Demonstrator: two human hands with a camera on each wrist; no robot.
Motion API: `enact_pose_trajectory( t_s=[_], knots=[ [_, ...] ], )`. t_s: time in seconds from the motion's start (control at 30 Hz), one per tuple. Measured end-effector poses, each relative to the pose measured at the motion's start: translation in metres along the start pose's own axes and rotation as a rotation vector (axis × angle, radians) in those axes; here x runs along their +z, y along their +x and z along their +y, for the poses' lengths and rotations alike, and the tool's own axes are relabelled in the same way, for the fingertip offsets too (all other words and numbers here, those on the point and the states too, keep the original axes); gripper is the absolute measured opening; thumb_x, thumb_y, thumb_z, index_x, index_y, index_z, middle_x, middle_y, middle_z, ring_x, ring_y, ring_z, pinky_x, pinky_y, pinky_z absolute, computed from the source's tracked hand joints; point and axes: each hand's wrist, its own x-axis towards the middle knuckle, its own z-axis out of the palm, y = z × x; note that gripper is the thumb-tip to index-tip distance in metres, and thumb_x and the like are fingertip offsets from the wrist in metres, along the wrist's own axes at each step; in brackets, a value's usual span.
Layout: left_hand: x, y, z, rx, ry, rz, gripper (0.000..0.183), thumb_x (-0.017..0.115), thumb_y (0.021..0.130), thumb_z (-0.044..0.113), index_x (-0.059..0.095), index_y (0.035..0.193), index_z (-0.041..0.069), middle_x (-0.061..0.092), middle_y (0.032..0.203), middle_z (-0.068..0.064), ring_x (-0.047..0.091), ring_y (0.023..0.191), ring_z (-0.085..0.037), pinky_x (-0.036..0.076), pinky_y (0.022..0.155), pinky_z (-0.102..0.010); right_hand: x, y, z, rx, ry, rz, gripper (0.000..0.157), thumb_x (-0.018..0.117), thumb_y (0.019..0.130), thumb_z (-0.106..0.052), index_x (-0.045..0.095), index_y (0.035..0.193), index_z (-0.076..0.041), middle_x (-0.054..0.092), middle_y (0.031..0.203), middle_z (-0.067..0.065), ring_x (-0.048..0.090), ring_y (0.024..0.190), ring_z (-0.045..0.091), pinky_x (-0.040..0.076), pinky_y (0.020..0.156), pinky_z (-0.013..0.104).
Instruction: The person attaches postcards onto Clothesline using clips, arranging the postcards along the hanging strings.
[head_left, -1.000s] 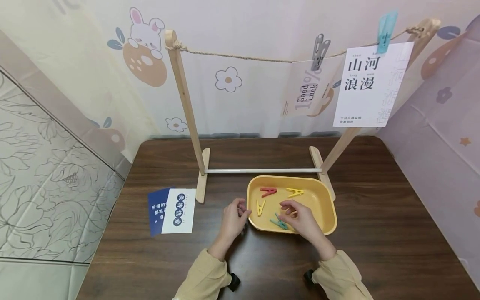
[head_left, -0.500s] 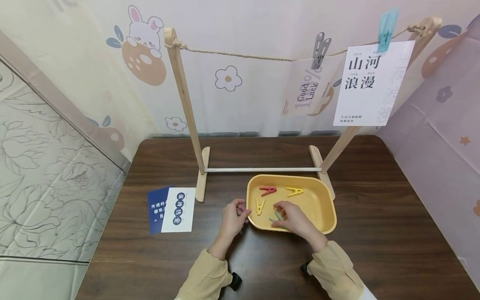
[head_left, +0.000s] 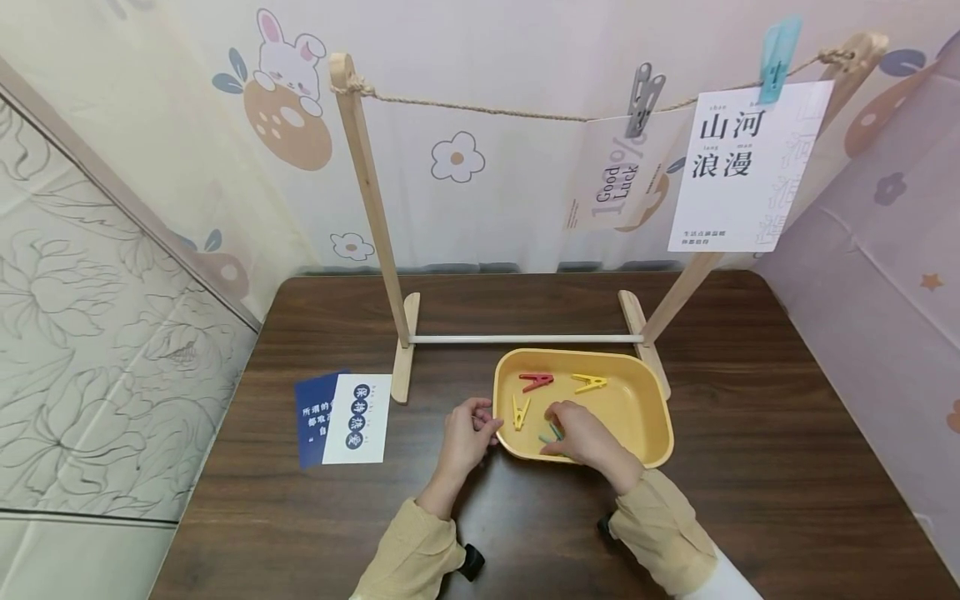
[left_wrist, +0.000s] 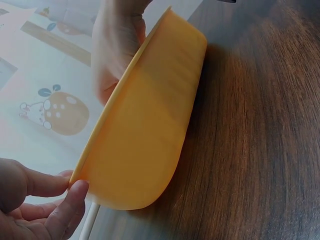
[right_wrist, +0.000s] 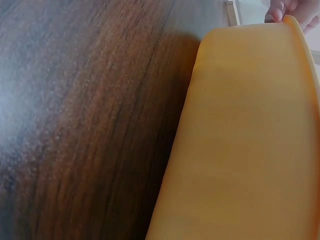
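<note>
A yellow plastic basin (head_left: 637,417) stands on the table. At its left end, my left hand (head_left: 467,433) pinches the rim between thumb and fingers, as the left wrist view shows closely (left_wrist: 50,200). My right hand (head_left: 588,437) reaches down inside the basin, its thumb and fingers curled round a green clothespin (head_left: 553,433) that they mostly cover. A red clothespin (head_left: 536,382) and two yellow ones lie around it on the basin floor, one yellow clothespin (head_left: 521,412) near the left hand. The right wrist view shows mainly the basin's outer wall (right_wrist: 240,135).
Behind the basin stands a wooden rack (head_left: 371,208) with a twine line (head_left: 480,110). A grey clip (head_left: 643,100) and a blue clip (head_left: 780,58) hold a pink card (head_left: 615,179) and a white card (head_left: 738,200) there. Two cards (head_left: 358,417) lie overlapped at the left.
My right hand has moved left and down over the green clothespin, its fingers closing round it. My left hand has stayed at the basin's rim.
</note>
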Motion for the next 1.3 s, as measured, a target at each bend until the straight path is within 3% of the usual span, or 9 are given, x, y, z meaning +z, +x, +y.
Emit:
enact_pose_trajectory(
  t_s=[0.33, 0.57, 0.97, 1.3],
  knots=[
    [0.000, 0.000, 0.002, -0.018, 0.001, 0.003, 0.025, 0.065, 0.077, -0.003, 0.056, 0.099, -0.010, 0.055, 0.067, -0.006, 0.060, 0.052, -0.030, 0.043, 0.037, -0.021, 0.000, 0.004, -0.008, 0.053, -0.071, -0.040, 0.043, 0.081, 0.061, -0.024, 0.055, 0.087, -0.002, 0.050, 0.075, 0.004, 0.045, 0.065, 0.015, 0.041, 0.061, 0.030],
    [0.000, 0.000, 0.004, -0.028, 0.015, 0.000, 0.026, 0.065, 0.077, -0.002, 0.056, 0.100, -0.010, 0.055, 0.067, -0.006, 0.060, 0.052, -0.029, 0.043, 0.038, -0.021, 0.002, 0.005, -0.011, 0.032, -0.127, -0.016, 0.038, 0.080, 0.062, -0.021, 0.050, 0.078, -0.004, 0.049, 0.070, 0.004, 0.047, 0.062, 0.017, 0.041, 0.056, 0.032],
    [0.000, 0.000, 0.001, 0.002, 0.000, 0.001, 0.025, 0.064, 0.076, -0.005, 0.055, 0.099, -0.012, 0.055, 0.066, -0.009, 0.059, 0.052, -0.031, 0.043, 0.038, -0.021, 0.004, 0.005, -0.013, 0.017, -0.122, 0.023, 0.032, 0.075, 0.064, -0.014, 0.045, 0.069, -0.005, 0.043, 0.064, 0.004, 0.043, 0.057, 0.017, 0.038, 0.050, 0.032],
    [0.000, -0.001, 0.002, -0.010, -0.012, 0.005, 0.024, 0.064, 0.077, -0.004, 0.056, 0.099, -0.012, 0.055, 0.067, -0.008, 0.060, 0.054, -0.033, 0.043, 0.037, -0.020, -0.001, 0.005, -0.013, 0.040, -0.108, 0.041, 0.021, 0.069, 0.066, -0.011, 0.049, 0.070, -0.004, 0.044, 0.062, 0.004, 0.042, 0.055, 0.017, 0.037, 0.049, 0.031]
  ],
)
